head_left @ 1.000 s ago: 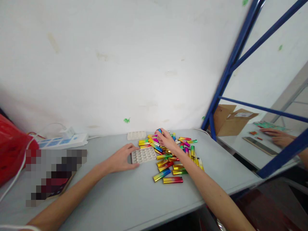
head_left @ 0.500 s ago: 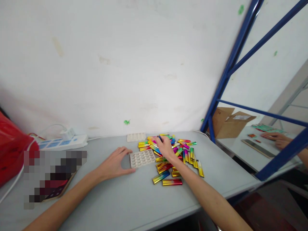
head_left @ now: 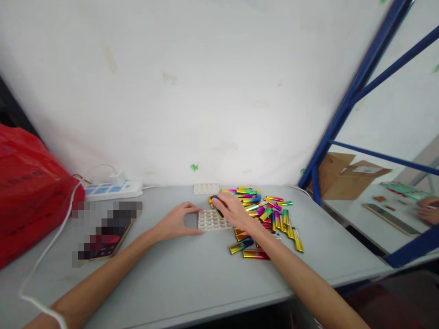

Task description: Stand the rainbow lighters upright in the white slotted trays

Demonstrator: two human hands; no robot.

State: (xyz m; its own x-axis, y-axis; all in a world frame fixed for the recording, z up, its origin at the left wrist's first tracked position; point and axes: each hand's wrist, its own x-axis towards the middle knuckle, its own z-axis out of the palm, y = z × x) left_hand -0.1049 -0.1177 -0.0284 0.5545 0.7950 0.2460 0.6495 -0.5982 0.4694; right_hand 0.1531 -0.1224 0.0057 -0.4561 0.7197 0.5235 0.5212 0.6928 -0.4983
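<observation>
The pile [head_left: 265, 214] of shiny pieces crowds the tabletop [head_left: 192, 274] to the right of the tray [head_left: 207, 220], and the right forearm crosses over part of it. The right hand [head_left: 233, 211] is closed in a pinch on a dark piece [head_left: 218, 211], tilted above the tray and hiding its right end. The left hand [head_left: 178, 221] makes a wide C, fingertips at the tray's left corners; whether they press on it I cannot tell.

A second tray [head_left: 206, 188] lies just behind, near the wall [head_left: 219, 91]. On the left are a phone [head_left: 116, 242], partly pixelated, a power strip [head_left: 126, 189], a red bag [head_left: 30, 192] and a loose cable [head_left: 48, 251] running near the left forearm. A blue frame [head_left: 341, 114] slants up at the right; beyond it are a carton [head_left: 339, 183] and another person's hand [head_left: 428, 211].

The wall bounds the back. Open room lies between the forearms, reaching from the tray to the front edge; another stretch lies between pile and right edge.
</observation>
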